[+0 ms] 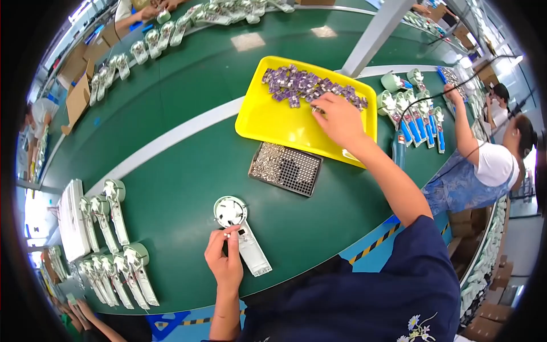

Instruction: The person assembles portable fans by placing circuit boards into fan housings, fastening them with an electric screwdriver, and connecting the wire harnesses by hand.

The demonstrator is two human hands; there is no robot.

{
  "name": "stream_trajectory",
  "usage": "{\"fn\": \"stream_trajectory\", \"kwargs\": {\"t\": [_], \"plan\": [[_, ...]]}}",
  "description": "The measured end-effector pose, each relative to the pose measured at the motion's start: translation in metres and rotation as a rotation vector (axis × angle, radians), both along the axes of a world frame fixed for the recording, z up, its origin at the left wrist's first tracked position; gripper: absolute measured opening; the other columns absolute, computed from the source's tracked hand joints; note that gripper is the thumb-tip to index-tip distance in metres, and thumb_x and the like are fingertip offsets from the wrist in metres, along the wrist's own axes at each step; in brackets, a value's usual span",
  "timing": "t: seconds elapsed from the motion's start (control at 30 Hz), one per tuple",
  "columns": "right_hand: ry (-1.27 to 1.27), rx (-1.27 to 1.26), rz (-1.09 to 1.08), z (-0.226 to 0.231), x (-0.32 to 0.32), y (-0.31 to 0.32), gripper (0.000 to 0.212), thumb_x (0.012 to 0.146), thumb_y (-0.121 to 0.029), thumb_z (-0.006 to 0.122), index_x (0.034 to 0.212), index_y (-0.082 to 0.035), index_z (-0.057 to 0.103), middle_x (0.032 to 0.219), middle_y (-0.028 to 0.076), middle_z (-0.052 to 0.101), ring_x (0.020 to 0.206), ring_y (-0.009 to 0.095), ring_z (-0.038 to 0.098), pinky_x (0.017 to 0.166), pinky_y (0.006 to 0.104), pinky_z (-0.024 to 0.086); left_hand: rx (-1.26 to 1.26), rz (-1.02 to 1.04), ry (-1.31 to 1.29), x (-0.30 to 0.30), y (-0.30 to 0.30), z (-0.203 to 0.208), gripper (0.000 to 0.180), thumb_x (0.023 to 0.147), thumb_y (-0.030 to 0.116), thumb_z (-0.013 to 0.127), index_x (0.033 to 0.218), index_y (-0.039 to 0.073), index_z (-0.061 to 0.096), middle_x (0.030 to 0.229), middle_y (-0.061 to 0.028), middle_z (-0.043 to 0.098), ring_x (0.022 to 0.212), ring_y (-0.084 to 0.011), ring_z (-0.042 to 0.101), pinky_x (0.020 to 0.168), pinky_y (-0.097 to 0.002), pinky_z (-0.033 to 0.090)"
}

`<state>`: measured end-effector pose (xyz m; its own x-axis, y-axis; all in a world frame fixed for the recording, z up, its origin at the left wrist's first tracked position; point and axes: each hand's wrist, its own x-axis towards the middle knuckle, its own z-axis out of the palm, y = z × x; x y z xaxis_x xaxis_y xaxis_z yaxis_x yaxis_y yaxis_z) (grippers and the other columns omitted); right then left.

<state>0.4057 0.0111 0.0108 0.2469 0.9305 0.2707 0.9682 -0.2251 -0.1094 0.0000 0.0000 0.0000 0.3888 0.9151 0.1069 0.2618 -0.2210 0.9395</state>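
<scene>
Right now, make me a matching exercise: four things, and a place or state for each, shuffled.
1 right hand
2 left hand
3 purple parts
4 black grid tray

A heaped inside the yellow tray
B at the round-headed white unit
C on the green table, partly covered with small metal pieces
D reaching over the yellow tray

Pairs: 1-D, 2-B, 3-A, 4-C

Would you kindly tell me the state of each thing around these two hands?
Left hand: pinching a small white piece
Right hand: bent over the yellow tray, grip unclear
Handheld device: lying on the bench, insides exposed
Yellow tray: partly filled
Purple parts: heaped loose
Black perforated tray: partly covered with metal pieces
Devices at left: in two rows
Devices at right: grouped, blue cylinders in several
</scene>
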Motion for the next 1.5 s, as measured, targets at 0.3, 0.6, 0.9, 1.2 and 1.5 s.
{"fn": "stream_trajectory", "kwargs": {"t": [0.3, 0.6, 0.9, 1.2, 1.5], "plan": [[1.910, 0.070, 0.008, 0.031, -0.137, -0.085, 0.040, 0.104, -0.020, 0.066, 0.137, 0.001, 0.058, 0.097, 0.011, 0.068, 0.069, 0.010, 0.057, 0.059, 0.0244, 0.044, -0.192, 0.087, -0.052, 0.007, -0.008, 0.002, 0.012, 0.100, 0.005, 0.061, 0.102, 0.001, 0.071, 0.084, -0.0075, 0.063, 0.075, -0.0181, 0.055, 0.069, -0.0298, 0.043], [1.799, -0.002, 0.008, 0.011, -0.216, -0.091, 0.036, 0.099, 0.003, 0.066, 0.134, 0.006, 0.056, 0.108, 0.012, 0.071, 0.090, 0.015, 0.070, 0.077, 0.0282, 0.059, -0.034, 0.107, -0.099, 0.013, -0.005, 0.003, 0.011, 0.097, 0.001, 0.064, 0.104, -0.001, 0.073, 0.095, -0.0104, 0.064, 0.082, -0.0194, 0.061, 0.072, -0.0295, 0.049], [1.825, 0.068, 0.142, 0.016, -0.203, -0.082, 0.029, 0.100, 0.003, 0.062, 0.127, 0.002, 0.054, 0.121, 0.012, 0.061, 0.096, 0.020, 0.071, 0.081, 0.0309, 0.059, -0.090, 0.087, -0.121, 0.008, -0.003, 0.007, 0.010, 0.098, 0.002, 0.064, 0.103, -0.001, 0.072, 0.095, -0.0114, 0.065, 0.081, -0.0212, 0.063, 0.073, -0.0308, 0.051], [2.495, 0.123, -0.126, 0.012, -0.196, -0.101, 0.043, 0.100, -0.001, 0.061, 0.142, -0.004, 0.056, 0.134, 0.013, 0.056, 0.099, 0.017, 0.060, 0.082, 0.0291, 0.054, -0.113, 0.078, -0.166, 0.005, 0.000, 0.003, 0.011, 0.097, 0.000, 0.065, 0.103, -0.001, 0.074, 0.095, -0.0098, 0.067, 0.081, -0.0186, 0.064, 0.073, -0.0288, 0.051], [1.211, -0.107, 0.269, 0.026, -0.181, -0.079, 0.040, 0.090, 0.002, 0.077, 0.128, 0.005, 0.066, 0.125, 0.019, 0.069, 0.093, 0.017, 0.068, 0.080, 0.0271, 0.053, -0.116, 0.083, -0.145, 0.003, 0.001, 0.004, 0.011, 0.096, -0.001, 0.066, 0.104, -0.002, 0.074, 0.095, -0.0096, 0.067, 0.082, -0.0168, 0.063, 0.073, -0.0274, 0.050]]}}
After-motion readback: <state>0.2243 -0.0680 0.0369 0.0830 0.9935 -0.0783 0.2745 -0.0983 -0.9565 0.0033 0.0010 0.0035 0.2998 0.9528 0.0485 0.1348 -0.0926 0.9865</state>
